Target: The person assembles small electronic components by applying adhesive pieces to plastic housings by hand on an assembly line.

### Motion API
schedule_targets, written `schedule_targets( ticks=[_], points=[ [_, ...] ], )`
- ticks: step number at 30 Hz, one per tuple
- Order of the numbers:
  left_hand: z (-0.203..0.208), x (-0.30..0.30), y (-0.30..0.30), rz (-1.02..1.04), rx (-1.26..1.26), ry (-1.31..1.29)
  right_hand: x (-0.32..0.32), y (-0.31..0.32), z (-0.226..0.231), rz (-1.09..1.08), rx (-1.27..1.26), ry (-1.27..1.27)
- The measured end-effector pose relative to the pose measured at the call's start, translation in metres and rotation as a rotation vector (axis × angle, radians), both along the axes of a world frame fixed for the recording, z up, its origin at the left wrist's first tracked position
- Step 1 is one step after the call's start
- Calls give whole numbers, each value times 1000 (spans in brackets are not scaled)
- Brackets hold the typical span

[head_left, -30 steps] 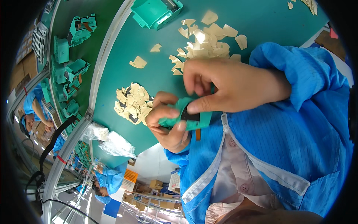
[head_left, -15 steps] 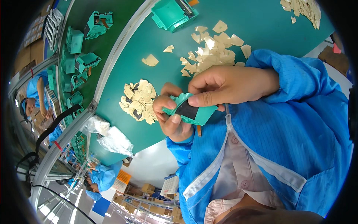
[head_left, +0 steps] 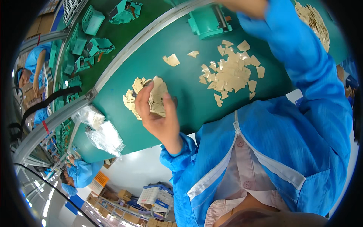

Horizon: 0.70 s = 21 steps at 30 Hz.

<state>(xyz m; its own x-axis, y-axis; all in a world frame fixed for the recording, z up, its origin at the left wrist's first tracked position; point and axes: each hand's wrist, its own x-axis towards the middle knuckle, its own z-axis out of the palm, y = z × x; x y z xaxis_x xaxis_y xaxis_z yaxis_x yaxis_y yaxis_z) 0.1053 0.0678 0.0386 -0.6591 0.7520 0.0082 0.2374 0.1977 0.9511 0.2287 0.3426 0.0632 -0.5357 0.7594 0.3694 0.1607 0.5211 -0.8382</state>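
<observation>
Tan pieces under left hand

Left hand pinches a tan paper piece; right hand reaches away.

1. We work at a green counter edged by a pale metal rail.
2. Beyond that rail we see a darker green belt carrying teal parts.
3. Below the counter's near edge lies pale floor, with cardboard boxes stacked on it.
4. Left of the rail, other workers in blue coats stand.
</observation>
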Motion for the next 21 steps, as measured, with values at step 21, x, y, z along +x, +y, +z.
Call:
schedule_targets(
  ticks=[21],
  points=[
    [-28,-72,-28,50,-37,391,15,-136,-3,211,-9,15]
  ],
)
